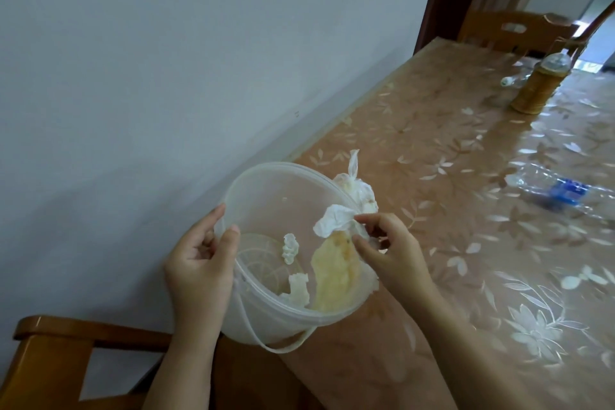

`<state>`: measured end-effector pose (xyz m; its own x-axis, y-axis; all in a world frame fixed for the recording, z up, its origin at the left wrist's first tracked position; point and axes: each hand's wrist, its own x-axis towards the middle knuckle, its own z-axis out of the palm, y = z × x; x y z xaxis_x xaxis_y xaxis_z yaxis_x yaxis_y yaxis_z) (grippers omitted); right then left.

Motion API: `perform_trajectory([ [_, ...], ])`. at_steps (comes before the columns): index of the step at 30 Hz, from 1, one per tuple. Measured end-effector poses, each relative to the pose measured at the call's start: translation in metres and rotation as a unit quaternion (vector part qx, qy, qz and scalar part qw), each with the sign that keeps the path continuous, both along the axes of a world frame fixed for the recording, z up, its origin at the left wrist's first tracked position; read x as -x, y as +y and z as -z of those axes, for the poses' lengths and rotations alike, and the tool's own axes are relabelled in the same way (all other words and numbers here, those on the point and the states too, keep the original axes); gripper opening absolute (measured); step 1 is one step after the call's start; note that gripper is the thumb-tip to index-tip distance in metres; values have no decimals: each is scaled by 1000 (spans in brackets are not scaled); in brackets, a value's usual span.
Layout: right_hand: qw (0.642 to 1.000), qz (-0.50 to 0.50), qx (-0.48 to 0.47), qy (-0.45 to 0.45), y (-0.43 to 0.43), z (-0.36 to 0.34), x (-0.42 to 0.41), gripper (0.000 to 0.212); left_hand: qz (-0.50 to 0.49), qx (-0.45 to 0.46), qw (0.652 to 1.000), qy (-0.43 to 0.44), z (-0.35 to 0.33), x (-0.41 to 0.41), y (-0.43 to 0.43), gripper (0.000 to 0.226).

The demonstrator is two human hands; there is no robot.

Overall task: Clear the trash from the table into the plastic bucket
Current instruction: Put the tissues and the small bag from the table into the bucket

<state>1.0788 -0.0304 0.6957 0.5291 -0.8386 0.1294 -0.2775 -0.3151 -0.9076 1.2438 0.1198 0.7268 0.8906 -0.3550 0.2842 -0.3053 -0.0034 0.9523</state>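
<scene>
- Left hand (199,263) clamped on bucket (283,166) rim, thumb inside; right hand (389,253) pinching tissue (332,220) at the rim.
- Table (466,243): bottle (565,191) lying mid-table, yet to clear.
- Bucket: tilted at table's near wall-side corner; hold steady, mouth open to the tissue.
- Bag (359,190): knotted, just behind far rim.
- Tissue: carry well inside, then release.

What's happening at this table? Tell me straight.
A person is clearing trash. The left hand grips the rim of the translucent plastic bucket, which is tilted at the near edge of the table. The right hand pinches a crumpled white tissue over the bucket's mouth. A knotted plastic bag sits right behind it at the rim. Tissue scraps and a yellowish piece already lie inside. A crushed clear bottle lies on the table farther off.
</scene>
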Motion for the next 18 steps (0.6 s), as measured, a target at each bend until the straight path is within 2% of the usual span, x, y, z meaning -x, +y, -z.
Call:
perform_trajectory([
  [6, 999, -51, -15, 11, 1, -2, -11, 29, -6, -5, 1000, -2, -1, -8, 7, 40],
  [12, 1000, -9, -21, 10, -19, 17, -4, 31, -30, -12, 999, -10, -3, -16, 8, 40],
  [18, 996, 42, -41, 71, -50, 70, 18, 25, -40, -45, 998, -33, -3, -20, 9, 36],
])
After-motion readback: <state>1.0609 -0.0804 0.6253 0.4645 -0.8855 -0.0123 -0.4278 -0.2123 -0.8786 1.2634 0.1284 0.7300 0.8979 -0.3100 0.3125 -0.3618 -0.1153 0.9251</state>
